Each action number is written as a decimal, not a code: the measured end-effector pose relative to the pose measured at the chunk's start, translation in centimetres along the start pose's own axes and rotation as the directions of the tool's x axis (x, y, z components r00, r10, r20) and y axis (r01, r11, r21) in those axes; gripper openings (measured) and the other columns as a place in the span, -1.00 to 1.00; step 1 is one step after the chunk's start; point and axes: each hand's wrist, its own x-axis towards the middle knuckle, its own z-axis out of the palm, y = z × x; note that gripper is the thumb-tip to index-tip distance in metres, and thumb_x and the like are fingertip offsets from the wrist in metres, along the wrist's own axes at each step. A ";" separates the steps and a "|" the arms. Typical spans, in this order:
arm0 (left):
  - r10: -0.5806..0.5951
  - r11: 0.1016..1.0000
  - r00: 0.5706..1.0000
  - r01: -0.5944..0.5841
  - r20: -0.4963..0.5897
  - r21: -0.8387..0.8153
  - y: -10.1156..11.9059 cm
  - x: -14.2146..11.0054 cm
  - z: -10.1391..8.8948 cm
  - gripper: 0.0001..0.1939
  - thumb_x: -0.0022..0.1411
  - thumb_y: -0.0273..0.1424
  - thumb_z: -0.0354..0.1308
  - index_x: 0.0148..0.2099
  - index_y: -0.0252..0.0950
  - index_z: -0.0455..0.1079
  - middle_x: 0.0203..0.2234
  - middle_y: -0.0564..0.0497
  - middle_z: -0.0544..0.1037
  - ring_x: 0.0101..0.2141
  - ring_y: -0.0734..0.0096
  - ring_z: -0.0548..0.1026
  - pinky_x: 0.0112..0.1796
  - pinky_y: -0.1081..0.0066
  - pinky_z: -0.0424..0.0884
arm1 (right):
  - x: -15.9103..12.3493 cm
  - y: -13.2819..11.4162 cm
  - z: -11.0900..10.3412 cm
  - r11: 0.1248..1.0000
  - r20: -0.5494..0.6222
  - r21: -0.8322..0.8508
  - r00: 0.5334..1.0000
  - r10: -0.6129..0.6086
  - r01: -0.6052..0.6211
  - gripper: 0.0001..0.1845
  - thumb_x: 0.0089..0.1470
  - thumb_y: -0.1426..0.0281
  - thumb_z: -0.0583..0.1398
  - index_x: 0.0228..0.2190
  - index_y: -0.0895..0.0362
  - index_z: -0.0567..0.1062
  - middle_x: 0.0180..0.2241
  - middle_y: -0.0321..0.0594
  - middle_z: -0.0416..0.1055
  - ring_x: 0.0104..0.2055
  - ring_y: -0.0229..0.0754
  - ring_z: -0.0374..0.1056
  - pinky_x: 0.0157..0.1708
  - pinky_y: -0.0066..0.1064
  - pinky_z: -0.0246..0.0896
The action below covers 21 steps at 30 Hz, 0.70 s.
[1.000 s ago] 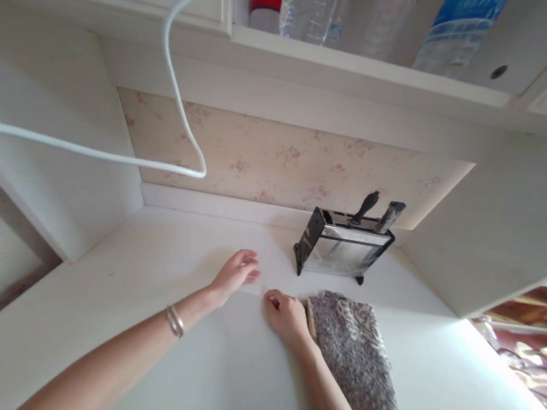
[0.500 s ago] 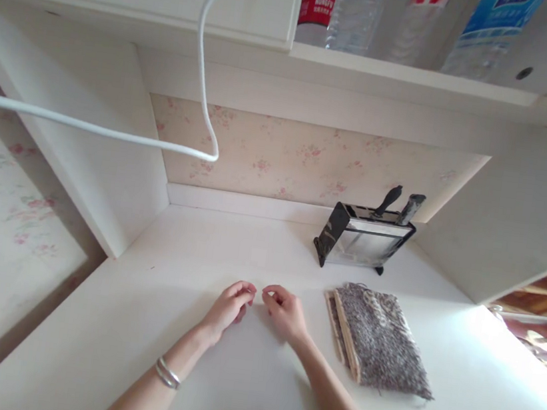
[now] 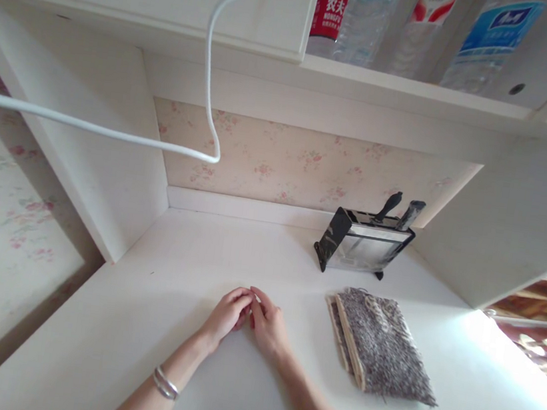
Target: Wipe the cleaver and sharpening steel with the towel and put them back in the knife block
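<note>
My left hand (image 3: 229, 311) rests on the white tabletop (image 3: 99, 337), its fingers curled in, with a silver bangle (image 3: 166, 383) on the wrist. Against it lies my right hand (image 3: 268, 325), fingers also bent and closed. The fingertips of both hands touch, and no object shows in either one. To the right of my right hand lies a folded grey-brown fleecy cloth (image 3: 383, 347), apart from it.
A black knife block (image 3: 361, 247) with two handles sticking up stands at the back right. Overhead, a shelf holds several plastic bottles (image 3: 332, 11). A white cable (image 3: 210, 109) hangs across the upper left. Side panels (image 3: 86, 133) bound the tabletop.
My right hand has moved left until its fingertips meet those of my left hand; a small gap separated them before. The view has tipped slightly upward. Cloth and knife block stay put.
</note>
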 end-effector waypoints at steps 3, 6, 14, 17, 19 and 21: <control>0.009 1.000 1.000 -0.009 -0.004 0.009 0.1 -0.1 0.0 -0.74 0.10 -0.17 0.13 -0.33 -0.28 0.33 -0.63 0.17 0.26 -0.69 0.65 0.17 -0.68 0.55 -0.05 | -0.1 -0.2 0.0 1.000 0.013 0.002 1.000 -0.014 0.014 -0.55 0.21 0.19 -0.03 -0.01 0.11 0.45 -0.63 -0.33 0.35 -0.56 -0.27 0.28 -0.50 -0.49 0.13; 0.016 1.000 1.000 -0.016 -0.006 0.019 0.1 -0.3 -0.1 -0.73 0.11 -0.17 0.13 -0.35 -0.29 0.34 -0.63 0.16 0.28 -0.68 0.64 0.18 -0.67 0.55 -0.02 | -0.2 -0.4 -0.2 1.000 0.031 0.000 0.999 -0.021 0.021 -0.55 0.22 0.19 -0.04 -0.03 0.10 0.46 -0.63 -0.34 0.33 -0.54 -0.27 0.28 -0.47 -0.48 0.14; 0.036 0.998 0.999 -0.035 -0.003 0.050 0.0 -0.3 0.0 -0.76 0.12 -0.20 0.12 -0.35 -0.29 0.36 -0.64 0.16 0.28 -0.67 0.63 0.20 -0.66 0.54 0.01 | -0.1 -0.4 -0.3 1.000 0.031 -0.005 1.000 0.002 -0.002 -0.60 0.19 0.25 -0.02 -0.08 0.11 0.47 -0.64 -0.35 0.34 -0.57 -0.28 0.25 -0.51 -0.50 0.11; 0.030 0.998 1.000 -0.030 -0.004 0.052 0.0 -0.3 -0.1 -0.78 0.13 -0.22 0.11 -0.35 -0.29 0.37 -0.64 0.16 0.28 -0.67 0.62 0.20 -0.65 0.54 0.02 | -0.1 -0.3 -0.3 1.000 0.033 -0.020 0.999 0.000 0.001 -0.62 0.19 0.27 -0.02 -0.09 0.09 0.47 -0.64 -0.36 0.34 -0.58 -0.29 0.25 -0.52 -0.50 0.10; 0.024 0.998 1.000 -0.024 -0.007 0.051 0.0 -0.2 -0.1 -0.77 0.12 -0.21 0.11 -0.35 -0.29 0.36 -0.63 0.16 0.29 -0.67 0.63 0.20 -0.65 0.53 0.02 | -0.1 -0.2 -0.3 0.999 0.027 -0.033 1.000 -0.007 0.008 -0.62 0.19 0.27 -0.02 -0.10 0.08 0.48 -0.65 -0.36 0.33 -0.59 -0.29 0.24 -0.53 -0.51 0.10; 0.020 0.999 1.000 -0.020 -0.008 0.048 -0.1 -0.2 -0.1 -0.77 0.11 -0.21 0.12 -0.36 -0.29 0.36 -0.63 0.16 0.30 -0.68 0.63 0.20 -0.65 0.52 0.02 | -0.1 -0.2 -0.2 0.999 0.028 -0.038 1.000 -0.008 0.010 -0.63 0.19 0.27 -0.02 -0.10 0.08 0.48 -0.66 -0.36 0.32 -0.59 -0.29 0.24 -0.53 -0.51 0.10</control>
